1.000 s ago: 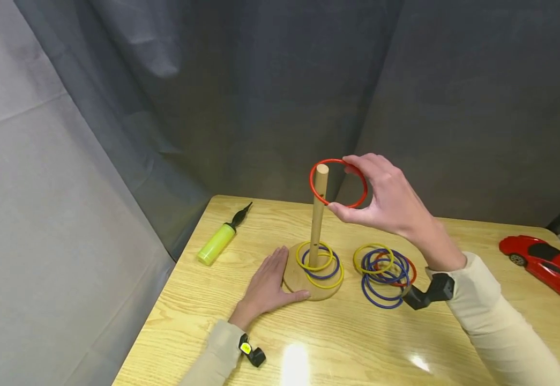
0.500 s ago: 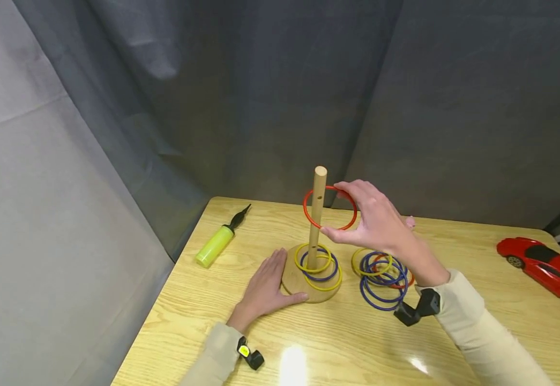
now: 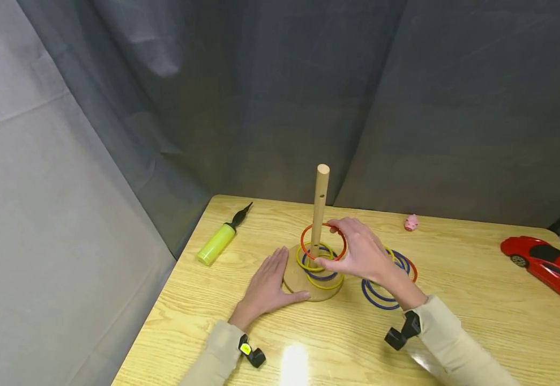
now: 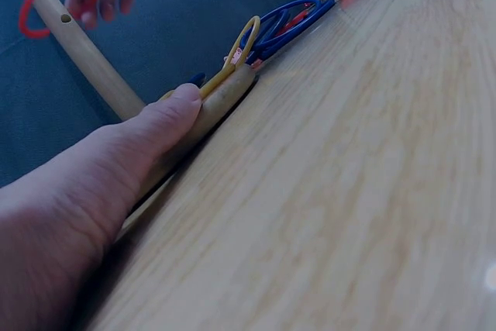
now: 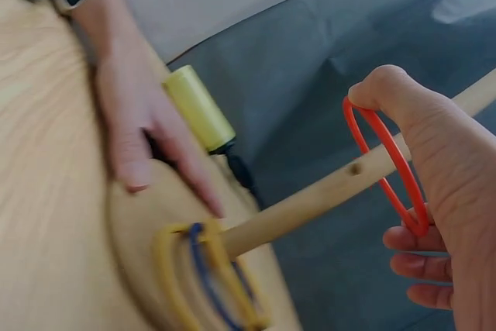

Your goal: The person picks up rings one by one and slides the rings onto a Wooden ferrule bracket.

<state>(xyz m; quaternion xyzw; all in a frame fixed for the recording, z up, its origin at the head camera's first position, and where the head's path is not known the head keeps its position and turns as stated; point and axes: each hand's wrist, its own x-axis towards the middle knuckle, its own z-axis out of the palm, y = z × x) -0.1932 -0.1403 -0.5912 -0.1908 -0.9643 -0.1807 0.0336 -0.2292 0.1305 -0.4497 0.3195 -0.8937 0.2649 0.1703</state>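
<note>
My right hand (image 3: 360,254) pinches a red ring (image 5: 397,150) between thumb and fingers. The ring encircles the lower part of an upright wooden peg (image 3: 320,201) in the head view, above the rings at its foot. Yellow rings (image 3: 329,288) and a blue ring (image 5: 203,277) lie round the peg on its round wooden base (image 3: 294,280). With fingers extended and thumb spread, my left hand (image 3: 266,289) rests against the left and near edge of that base. In the left wrist view its thumb (image 4: 167,118) lies along the base's rim.
Right of the base, my right hand and wrist partly cover a pile of blue, yellow and red rings (image 3: 381,307). A yellow-green hand pump (image 3: 217,245) lies at the left. Farther back sits a small pink pig figure (image 3: 411,223); a red toy car (image 3: 547,271) stands far right.
The red ring has come down from beside the peg's top to its lower part, with my right hand moving down and left. The pink pig has come into sight. My left hand stays put.
</note>
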